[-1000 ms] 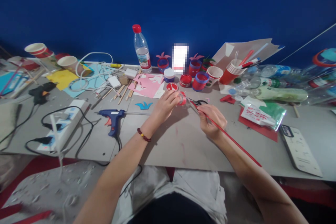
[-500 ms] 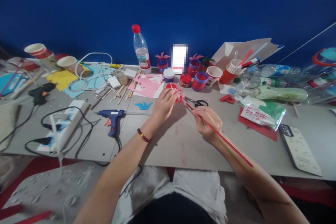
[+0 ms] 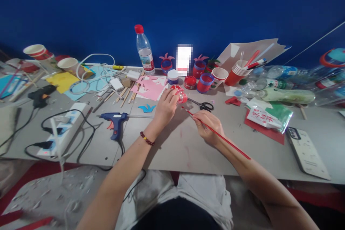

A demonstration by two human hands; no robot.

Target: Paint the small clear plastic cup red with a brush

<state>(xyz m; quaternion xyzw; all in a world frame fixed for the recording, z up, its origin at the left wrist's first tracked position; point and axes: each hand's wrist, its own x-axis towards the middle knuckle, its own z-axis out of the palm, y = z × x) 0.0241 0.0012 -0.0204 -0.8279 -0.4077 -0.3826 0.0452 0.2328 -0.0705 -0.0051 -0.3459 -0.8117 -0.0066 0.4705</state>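
Over the middle of the table, my left hand (image 3: 167, 106) is closed around a small clear plastic cup (image 3: 182, 96), partly coated in red paint; it looks like a cut bottle bottom, and my fingers hide part of it. A long red paintbrush (image 3: 221, 136) is pinched in my right hand (image 3: 208, 126), its tip just below and right of the cup, apart from it. Behind them stand an open jar of red paint (image 3: 190, 82) and a white-lidded jar (image 3: 173, 77). Black scissors (image 3: 206, 106) lie beyond the brush. Red-and-purple painted cups (image 3: 205, 83) stand nearby.
At left are a blue glue gun (image 3: 116, 120), a power strip (image 3: 66, 129) with trailing cables, and a blue paper leaf shape (image 3: 147, 109). A tall water bottle (image 3: 145, 52) stands behind. Plastic bottles (image 3: 288, 96) and a phone (image 3: 308, 152) lie at right.
The brush tip has come away from the cup, as my right hand moved slightly left and down. The cup has turned a little in my left hand.
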